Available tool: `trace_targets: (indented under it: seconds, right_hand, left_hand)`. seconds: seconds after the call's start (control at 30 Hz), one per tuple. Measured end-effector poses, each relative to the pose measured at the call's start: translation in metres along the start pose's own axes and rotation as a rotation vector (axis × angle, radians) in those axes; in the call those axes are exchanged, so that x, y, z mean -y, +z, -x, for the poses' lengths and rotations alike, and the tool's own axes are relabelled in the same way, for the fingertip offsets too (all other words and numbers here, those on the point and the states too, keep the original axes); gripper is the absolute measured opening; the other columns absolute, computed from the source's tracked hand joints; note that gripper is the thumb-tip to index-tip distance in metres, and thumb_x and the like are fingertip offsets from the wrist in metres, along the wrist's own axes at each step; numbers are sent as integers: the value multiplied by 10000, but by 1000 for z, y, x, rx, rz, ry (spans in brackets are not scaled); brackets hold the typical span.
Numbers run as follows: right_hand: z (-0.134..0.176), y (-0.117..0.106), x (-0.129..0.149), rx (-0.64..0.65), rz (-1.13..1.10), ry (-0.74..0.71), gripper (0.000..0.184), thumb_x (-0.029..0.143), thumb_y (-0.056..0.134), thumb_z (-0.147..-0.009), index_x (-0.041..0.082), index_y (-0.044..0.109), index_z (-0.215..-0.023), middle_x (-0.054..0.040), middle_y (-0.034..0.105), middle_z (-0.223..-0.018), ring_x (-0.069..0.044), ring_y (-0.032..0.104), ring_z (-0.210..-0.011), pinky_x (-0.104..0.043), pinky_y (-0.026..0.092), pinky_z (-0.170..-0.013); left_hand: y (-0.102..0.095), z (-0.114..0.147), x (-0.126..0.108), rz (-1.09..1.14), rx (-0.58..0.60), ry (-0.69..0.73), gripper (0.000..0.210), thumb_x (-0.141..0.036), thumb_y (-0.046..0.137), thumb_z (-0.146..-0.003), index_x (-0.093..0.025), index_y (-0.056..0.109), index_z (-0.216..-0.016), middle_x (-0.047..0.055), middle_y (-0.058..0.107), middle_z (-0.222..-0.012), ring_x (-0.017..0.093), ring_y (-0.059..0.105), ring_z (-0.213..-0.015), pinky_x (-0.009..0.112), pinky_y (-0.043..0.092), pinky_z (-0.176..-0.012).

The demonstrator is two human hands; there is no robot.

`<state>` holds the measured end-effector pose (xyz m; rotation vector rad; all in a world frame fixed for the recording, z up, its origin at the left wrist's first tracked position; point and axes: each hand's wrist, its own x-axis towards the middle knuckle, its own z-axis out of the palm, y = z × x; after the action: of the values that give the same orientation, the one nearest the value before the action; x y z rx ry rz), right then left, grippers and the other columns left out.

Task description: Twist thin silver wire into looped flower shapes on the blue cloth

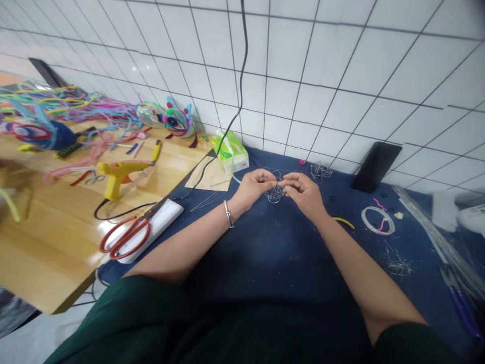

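A small tangle of bent silver wire loops [273, 195] is held up between my two hands over the dark blue mat [261, 253]. My left hand [254, 187], with a bracelet on its wrist, pinches the wire's left side between thumb and fingers. On the opposite side, my right hand [303, 191] is closed in a pinch on the same wire piece. Parts of the wire lie hidden behind the fingertips. Beyond the right hand, a second bundle of looped wire [321, 172] rests near the tiled wall.
Left of me are orange-handled scissors [129, 237] on a white power strip [166, 222], and a yellow glue gun [121, 174]. A tissue pack [231, 151] stands behind. Rightward lie a phone [377, 167], a white ring spool [378, 221], wire scraps [399, 264] and purple-handled pliers [462, 303].
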<state>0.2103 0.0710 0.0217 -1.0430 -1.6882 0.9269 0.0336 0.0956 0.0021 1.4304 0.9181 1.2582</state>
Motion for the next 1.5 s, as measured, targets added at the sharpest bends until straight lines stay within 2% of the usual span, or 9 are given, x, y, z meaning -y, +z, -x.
trace_targets:
  seconds: [0.07, 0.2, 0.4, 0.57, 0.7, 0.9, 1.1, 1.33, 1.5]
  right_hand:
    - [-2, -3, -1, -8, 50, -31, 240, 214, 536, -814, 203, 586, -1049, -48, 675, -942, -161, 638, -831, -322, 519, -754]
    - [-3, -6, -3, -22, 293, -162, 230, 157, 565, -768, 227, 634, -975, -29, 615, -920, -138, 576, -737, -295, 495, -699]
    - [-2, -3, -7, 84, 485, -317, 359, 100, 577, -743, 226, 593, -1079, -21, 560, -873, -119, 517, -663, -265, 471, -670]
    - [1, 0, -8, 122, 627, -399, 406, 96, 529, -796, 235, 552, -1177, -63, 579, -990, -172, 557, -804, -294, 475, -723]
    - [3, 1, -6, 103, 675, -412, 369, 107, 519, -818, 223, 550, -1166, -71, 585, -985, -194, 563, -853, -306, 473, -747]
    - [7, 10, -8, 89, 713, -438, 306, 140, 523, -818, 196, 523, -1119, -77, 597, -936, -212, 562, -861, -322, 469, -753]
    - [9, 16, -8, 44, 744, -467, 121, 139, 492, -841, 204, 555, -921, -80, 586, -908, -221, 548, -888, -342, 464, -794]
    - [10, 14, -6, 95, 853, -550, 123, 142, 450, -878, 191, 556, -837, -89, 600, -891, -224, 544, -894, -343, 464, -797]
    - [8, 11, -9, 110, 879, -558, 133, 131, 450, -876, 194, 554, -822, -90, 618, -905, -223, 554, -906, -340, 468, -795]
  left_hand:
    - [-1, 0, -2, 26, 84, -29, 168, -236, 686, -742, -150, 595, -854, 23, 627, -777, 84, 572, -657, 229, 471, -606]
    - [-1, 1, -8, 29, 212, -47, 186, -173, 665, -741, -162, 558, -892, 14, 628, -756, 87, 585, -660, 236, 468, -617]
    - [-6, 0, -16, 10, 369, -15, 165, -128, 534, -787, -192, 504, -936, 14, 643, -758, 117, 623, -728, 275, 489, -688]
    - [-8, 2, -24, -259, 312, 91, 155, -98, 420, -812, -206, 467, -913, -10, 609, -691, 101, 576, -599, 262, 475, -606]
    - [-5, 6, -29, -390, 264, 156, 156, -86, 381, -823, -207, 432, -908, -28, 587, -656, 86, 546, -520, 240, 446, -543]
    - [-3, 10, -28, -524, 160, 225, 120, -114, 386, -846, -201, 460, -883, -41, 557, -595, 93, 523, -502, 239, 420, -542]
    - [-3, 11, -26, -515, 244, 219, 175, -185, 337, -925, -199, 506, -965, -53, 515, -513, 98, 529, -480, 239, 421, -546]
    - [-3, 13, -23, -559, 261, 235, 180, -207, 330, -940, -202, 507, -971, -52, 520, -515, 103, 532, -480, 240, 416, -551]
    - [-1, 14, -22, -626, 225, 254, 176, -216, 337, -933, -200, 507, -974, -42, 527, -558, 112, 518, -489, 249, 402, -549]
